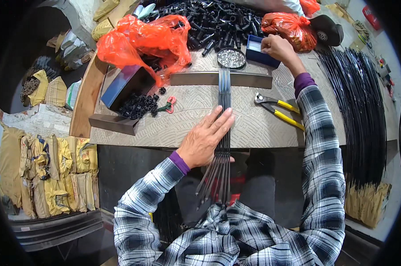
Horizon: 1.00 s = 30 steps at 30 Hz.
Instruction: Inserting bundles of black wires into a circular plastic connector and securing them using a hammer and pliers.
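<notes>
Here, closest to the person, a bundle of thin black rods [222, 133] runs from their lap up over the edge of the patterned metal worktable [182, 128]. The left hand [207, 139] lies flat on the rods at the table edge, fingers stretched out and pressing down, not curled around them. Just to the right lie pliers with yellow handles [280, 110], apart from both hands. Further up, the rods pass under a flat metal bar [221, 79] laid across them. Left of that, small black caps [138, 106] spill from a dark tray. Beyond the bar sits a round dish of small silvery pieces [231, 58], and beside it a small blue box [258, 48]. The right hand [276, 46] reaches into that box, fingers bent; I cannot tell whether it grips anything. Orange plastic bags [142, 40] and a heap of black tubes [213, 22] lie farthest back
</notes>
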Available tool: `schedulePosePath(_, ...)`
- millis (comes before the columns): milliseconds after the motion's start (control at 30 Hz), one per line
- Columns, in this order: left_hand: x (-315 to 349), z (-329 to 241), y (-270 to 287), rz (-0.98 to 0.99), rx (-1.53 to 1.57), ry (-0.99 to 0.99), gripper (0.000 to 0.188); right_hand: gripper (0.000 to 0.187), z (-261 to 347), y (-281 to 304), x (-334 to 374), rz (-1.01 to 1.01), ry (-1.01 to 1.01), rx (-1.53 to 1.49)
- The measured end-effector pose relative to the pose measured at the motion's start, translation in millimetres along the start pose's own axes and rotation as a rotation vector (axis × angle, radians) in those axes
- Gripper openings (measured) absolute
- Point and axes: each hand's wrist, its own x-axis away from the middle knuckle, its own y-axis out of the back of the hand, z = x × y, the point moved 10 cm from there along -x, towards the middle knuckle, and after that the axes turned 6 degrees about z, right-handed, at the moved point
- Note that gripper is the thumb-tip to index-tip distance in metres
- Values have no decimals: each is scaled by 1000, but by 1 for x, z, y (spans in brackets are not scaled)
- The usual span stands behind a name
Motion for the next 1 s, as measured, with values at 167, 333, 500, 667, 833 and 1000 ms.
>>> schedulePosePath(167, 8, -12, 2, -5, 26, -22, 89, 16, -11, 19, -7, -91, 43, 10)
schedulePosePath(333, 10, -11, 1, -1, 13, -19, 90, 19, -3, -1, -4, 31, 51, 95)
schedulePosePath(500, 6, -12, -1, -5, 22, -29, 90, 20, -13, 8, -8, -26, 73, 39)
schedulePosePath(667, 7, -10, -1, -5, 11, -25, 89, 19, -9, 0, -6, 23, 62, 53)
schedulePosePath(833, 6, -12, -1, -17, 17, -27, 90, 17, -22, 25, 0, -155, -36, -20)
schedulePosePath(1000, 9, -9, -2, -16, 3, -18, 89, 15, 82, 7, 44, -146, 288, -273)
